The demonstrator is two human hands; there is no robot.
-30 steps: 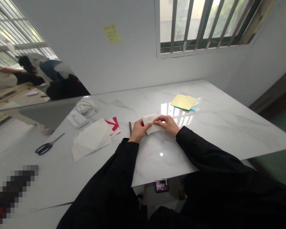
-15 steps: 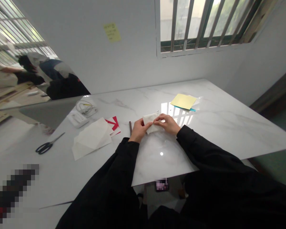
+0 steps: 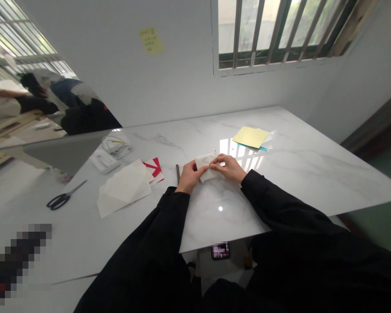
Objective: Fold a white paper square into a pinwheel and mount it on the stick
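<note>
Between my hands, above the white marbled table [image 3: 215,230], is a small cream piece of cloth or paper [image 3: 202,161]; its exact material I cannot tell. My left hand [image 3: 189,176] grips its left side, thumb on top and fingers behind. With thumb and forefinger, my right hand [image 3: 230,167] pinches the piece near its middle, close to the left thumb. A thin brown stick [image 3: 177,174] lies just left of my left hand. Two tiny shiny bits, one of them a small bead-like dot [image 3: 215,150], rest on the table beyond the piece.
Left of my hands lie cream sheets [image 3: 125,189], red cut paper [image 3: 155,167], black-handled scissors [image 3: 60,201] and a white case with a cable [image 3: 116,147]. Yellow paper [image 3: 250,136] sits at the back right. A person [image 3: 74,98] is bent over at the far left.
The whole view has shifted slightly. Both hands keep the same grip on the cream piece, with hardly any movement.
</note>
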